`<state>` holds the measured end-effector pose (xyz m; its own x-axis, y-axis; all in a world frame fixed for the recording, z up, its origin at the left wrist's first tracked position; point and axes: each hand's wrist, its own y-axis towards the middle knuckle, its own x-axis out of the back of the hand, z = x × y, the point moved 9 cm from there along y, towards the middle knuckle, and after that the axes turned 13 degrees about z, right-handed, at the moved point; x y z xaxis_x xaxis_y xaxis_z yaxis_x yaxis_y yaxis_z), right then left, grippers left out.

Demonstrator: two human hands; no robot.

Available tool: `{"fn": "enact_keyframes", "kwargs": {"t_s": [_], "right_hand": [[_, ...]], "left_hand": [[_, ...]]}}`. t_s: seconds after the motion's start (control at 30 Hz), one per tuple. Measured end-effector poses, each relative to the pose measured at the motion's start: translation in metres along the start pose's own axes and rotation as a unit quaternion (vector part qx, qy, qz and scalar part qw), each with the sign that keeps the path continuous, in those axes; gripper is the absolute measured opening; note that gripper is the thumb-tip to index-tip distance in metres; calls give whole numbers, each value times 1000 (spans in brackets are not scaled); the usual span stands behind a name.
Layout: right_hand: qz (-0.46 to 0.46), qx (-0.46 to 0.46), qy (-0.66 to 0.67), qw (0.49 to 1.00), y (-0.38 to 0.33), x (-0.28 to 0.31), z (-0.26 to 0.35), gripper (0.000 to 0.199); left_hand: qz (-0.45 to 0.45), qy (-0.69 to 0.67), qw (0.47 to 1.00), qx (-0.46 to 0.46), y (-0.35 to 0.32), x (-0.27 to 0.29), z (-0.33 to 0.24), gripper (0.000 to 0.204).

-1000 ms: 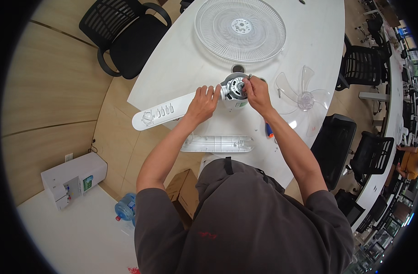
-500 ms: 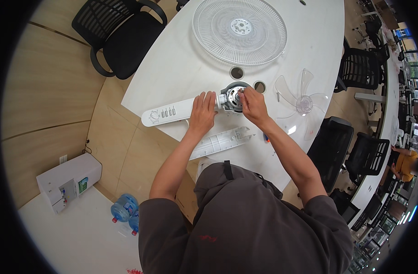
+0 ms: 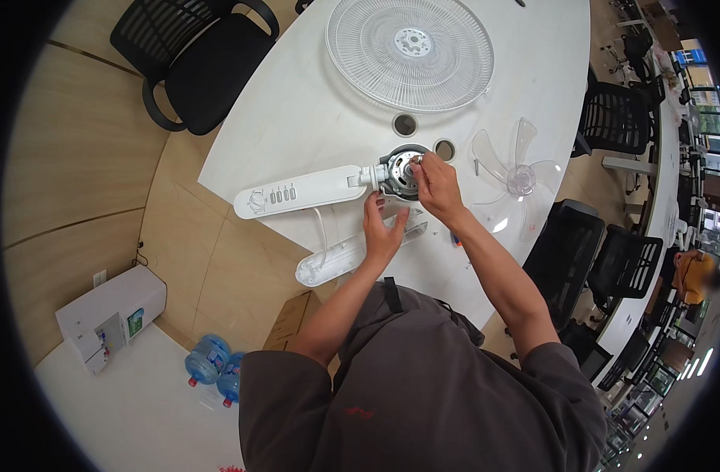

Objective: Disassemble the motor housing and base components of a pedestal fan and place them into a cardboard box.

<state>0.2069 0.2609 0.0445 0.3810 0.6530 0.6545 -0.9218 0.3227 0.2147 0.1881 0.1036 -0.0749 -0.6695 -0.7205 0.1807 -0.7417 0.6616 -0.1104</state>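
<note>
A white fan column [image 3: 297, 193] with a knob and several buttons lies across the table, and its fan motor [image 3: 403, 169] sits bare and face up in a grey housing at the right end. My right hand [image 3: 440, 189] is closed in a pinch over the motor's face; what its fingertips hold is hidden. Just below the motor, my left hand [image 3: 383, 230] has thumb and fingers apart, fingertips close to the housing's near edge. Whether they touch it I cannot tell. Under that hand lies a long white cover [image 3: 328, 265], partly hidden, with a white cable [image 3: 323, 228] running to it.
A round white fan grille [image 3: 411, 55] lies at the far side of the table [image 3: 297, 118]. Clear fan blades [image 3: 522, 181] rest to the right, beside a small screw-like piece [image 3: 476, 167]. Two dark cable holes [image 3: 405, 124] pierce the tabletop. Black chairs [image 3: 210, 79] stand around.
My left hand has left the fan column and come down and right to below the motor, its fingers spreading. My right hand stays at the motor's face. The view has shifted slightly.
</note>
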Motion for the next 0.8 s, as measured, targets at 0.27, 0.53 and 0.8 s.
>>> {"fn": "enact_keyframes", "kwargs": {"t_s": [0.27,0.53,0.8], "right_hand": [[16,14,2,1000,-1,1,1,5],[26,18,-7,999,0,9,14,3],[29,3,-9,1000,1,13,14,2]], "left_hand": [[44,-187,964,184,14,-28,28,68],[74,-303,949,50,19,-32,22,74],[108,-401,909,43,22,-43,26,90]]}}
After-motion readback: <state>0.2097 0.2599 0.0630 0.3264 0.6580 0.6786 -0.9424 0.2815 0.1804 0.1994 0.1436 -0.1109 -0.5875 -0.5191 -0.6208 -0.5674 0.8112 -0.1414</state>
